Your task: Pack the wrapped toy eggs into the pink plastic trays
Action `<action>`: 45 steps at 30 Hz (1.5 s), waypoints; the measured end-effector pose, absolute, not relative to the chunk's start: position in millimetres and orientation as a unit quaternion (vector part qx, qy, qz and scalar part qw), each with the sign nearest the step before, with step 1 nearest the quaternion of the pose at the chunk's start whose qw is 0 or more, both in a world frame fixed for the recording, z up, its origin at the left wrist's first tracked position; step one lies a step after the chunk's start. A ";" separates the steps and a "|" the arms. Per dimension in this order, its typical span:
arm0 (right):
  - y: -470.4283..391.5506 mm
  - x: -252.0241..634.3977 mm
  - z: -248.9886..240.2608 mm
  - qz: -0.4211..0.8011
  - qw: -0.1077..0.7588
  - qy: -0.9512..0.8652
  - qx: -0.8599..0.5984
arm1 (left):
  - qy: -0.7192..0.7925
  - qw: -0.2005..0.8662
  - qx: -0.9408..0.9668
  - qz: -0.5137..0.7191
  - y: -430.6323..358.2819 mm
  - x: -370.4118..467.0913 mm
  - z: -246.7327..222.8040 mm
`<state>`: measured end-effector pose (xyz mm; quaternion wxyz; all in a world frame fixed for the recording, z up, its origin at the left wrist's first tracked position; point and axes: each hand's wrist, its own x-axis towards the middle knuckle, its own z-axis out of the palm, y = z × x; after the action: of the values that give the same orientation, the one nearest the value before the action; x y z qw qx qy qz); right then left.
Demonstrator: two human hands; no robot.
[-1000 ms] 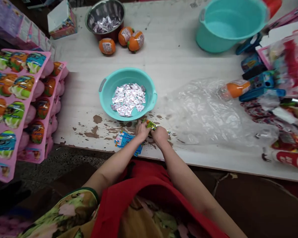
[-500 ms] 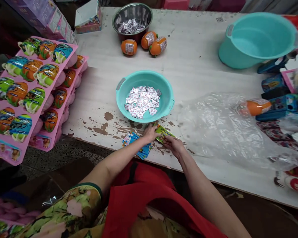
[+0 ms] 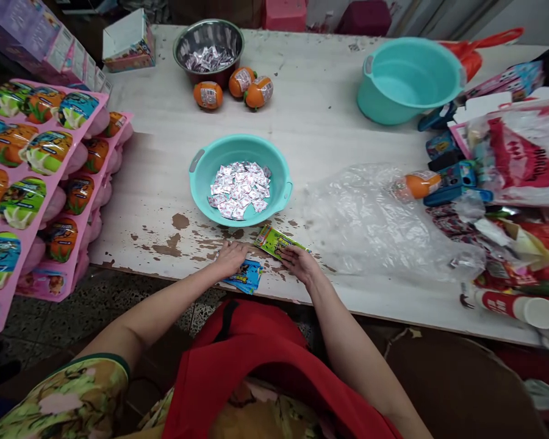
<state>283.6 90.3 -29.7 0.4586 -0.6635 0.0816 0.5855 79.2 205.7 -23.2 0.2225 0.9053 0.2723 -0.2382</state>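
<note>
Close to the table's front edge, my left hand (image 3: 231, 257) rests over the upper left of some blue packets (image 3: 247, 277); its fingers are bent, and what they hold, if anything, is hidden. My right hand (image 3: 301, 263) lies on the right part of a green packet (image 3: 272, 241), fingers spread over it. Just behind both hands stands a teal basin (image 3: 196, 196) holding many small white sachets (image 3: 242, 186).
A metal bowl (image 3: 183, 61) and orange capsules (image 3: 208, 96) are at the back. Pink trays (image 3: 68, 177) stand at left. Clear plastic (image 3: 366, 225) covers the right, below another teal basin (image 3: 407, 79). Paper cups (image 3: 516, 306) lie far right.
The camera view has shifted right. My left hand has moved off the green packet to the blue packets, which look more gathered. My right hand stays at the green packet.
</note>
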 end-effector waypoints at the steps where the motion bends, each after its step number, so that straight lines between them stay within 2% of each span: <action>1: 89.6 283.5 -29.9 0.586 0.461 0.080 -0.662 | 0.276 0.222 0.904 -0.240 204.5 79.4 -23.1; 14: 81.6 278.5 -40.5 0.550 0.528 0.072 -0.643 | 0.253 0.251 0.888 -0.290 198.4 67.0 -17.4; 21: 79.3 282.7 -38.3 0.568 0.526 0.067 -0.630 | 0.255 0.265 0.878 -0.306 221.9 59.1 -7.2; 25: 80.6 286.5 -36.6 0.582 0.509 0.064 -0.631 | 0.296 0.198 0.899 -0.257 228.2 70.6 -4.5; 28: 80.6 285.5 -39.3 0.558 0.510 0.045 -0.653 | 0.293 0.157 0.927 -0.175 217.1 89.9 0.6; 32: 74.2 277.2 -38.2 0.503 0.534 -0.010 -0.679 | 0.204 0.210 0.953 -0.082 205.8 137.7 7.9; 38: 51.7 270.1 -12.2 0.432 0.544 -0.141 -0.705 | 0.122 0.268 0.930 -0.221 229.5 209.9 10.9; 45: 23.0 273.0 6.1 0.301 0.525 -0.288 -0.742 | 0.119 0.375 0.893 -0.220 215.3 199.8 18.2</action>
<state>273.0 23.0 6.1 0.5253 -0.7419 -0.2885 0.3006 199.8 215.3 18.2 0.3748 0.8928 0.1189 -0.2196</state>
